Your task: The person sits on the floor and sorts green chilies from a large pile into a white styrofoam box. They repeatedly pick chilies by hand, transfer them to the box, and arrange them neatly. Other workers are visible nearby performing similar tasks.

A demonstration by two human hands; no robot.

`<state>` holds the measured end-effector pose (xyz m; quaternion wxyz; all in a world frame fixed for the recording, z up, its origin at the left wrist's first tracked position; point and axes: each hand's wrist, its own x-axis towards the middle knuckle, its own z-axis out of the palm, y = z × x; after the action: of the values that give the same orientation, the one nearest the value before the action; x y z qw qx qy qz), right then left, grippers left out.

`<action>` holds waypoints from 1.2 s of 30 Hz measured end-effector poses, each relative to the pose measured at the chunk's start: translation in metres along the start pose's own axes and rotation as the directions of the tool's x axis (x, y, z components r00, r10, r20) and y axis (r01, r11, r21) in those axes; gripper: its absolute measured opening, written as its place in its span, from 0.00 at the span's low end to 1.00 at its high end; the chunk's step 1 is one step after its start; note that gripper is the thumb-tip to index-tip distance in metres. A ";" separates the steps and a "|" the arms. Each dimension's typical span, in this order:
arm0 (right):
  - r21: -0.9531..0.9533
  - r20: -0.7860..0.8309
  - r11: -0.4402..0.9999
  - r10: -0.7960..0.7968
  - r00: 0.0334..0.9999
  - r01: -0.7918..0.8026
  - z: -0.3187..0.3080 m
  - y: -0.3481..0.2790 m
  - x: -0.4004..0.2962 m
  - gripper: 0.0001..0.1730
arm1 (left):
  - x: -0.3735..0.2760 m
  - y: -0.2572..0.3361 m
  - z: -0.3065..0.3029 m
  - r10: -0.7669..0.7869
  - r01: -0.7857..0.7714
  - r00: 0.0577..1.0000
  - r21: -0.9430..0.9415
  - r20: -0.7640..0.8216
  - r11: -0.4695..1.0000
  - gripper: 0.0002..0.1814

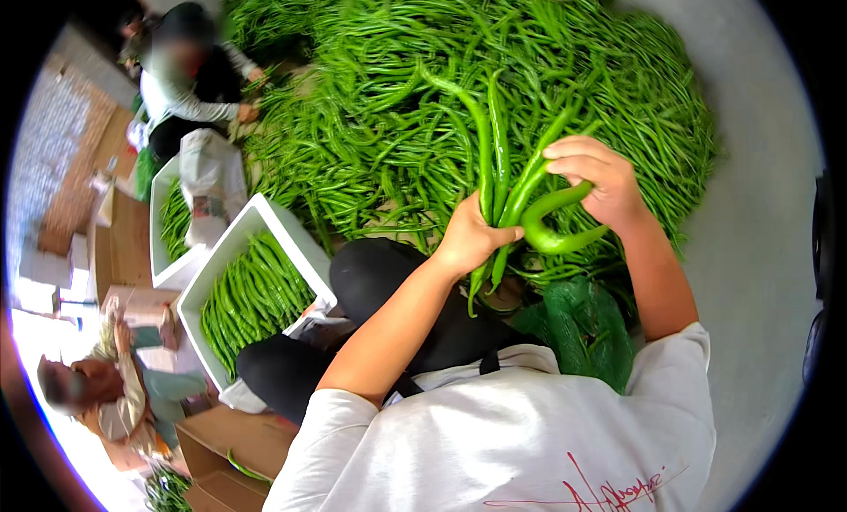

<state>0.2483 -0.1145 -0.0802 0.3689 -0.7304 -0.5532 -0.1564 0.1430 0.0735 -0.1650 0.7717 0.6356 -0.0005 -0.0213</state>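
Observation:
My left hand [478,237] grips the lower ends of several long green chili peppers [486,148], which fan upward over the heap. Just to the right, my right hand [599,178] holds a strongly curved green pepper [546,237] by its upper end; the fingers also lie near another pepper's upper part, and whether they grip it I cannot tell. Beyond both hands spreads a large heap of green peppers [397,88] on the floor. At my left knee, a white foam box [192,313] holds peppers laid side by side in rows.
A second white foam box [159,247] with peppers stands beyond the first. A green mesh bag [582,333] lies by my right side. An open cardboard box [218,439] is at lower left. One person [192,102] sits at the heap's left edge; another [126,393] is farther left.

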 end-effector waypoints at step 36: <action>-0.314 0.541 0.670 0.708 0.453 -0.673 0.221 0.013 -0.056 0.12 | -0.491 -0.151 -0.534 0.381 0.822 -0.119 0.124 -0.917 0.555 0.21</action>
<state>0.2013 0.0026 -0.2710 0.1752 -0.9080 -0.2931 0.2427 -0.3374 0.5855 -0.4025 0.1255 0.6661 0.6802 0.2793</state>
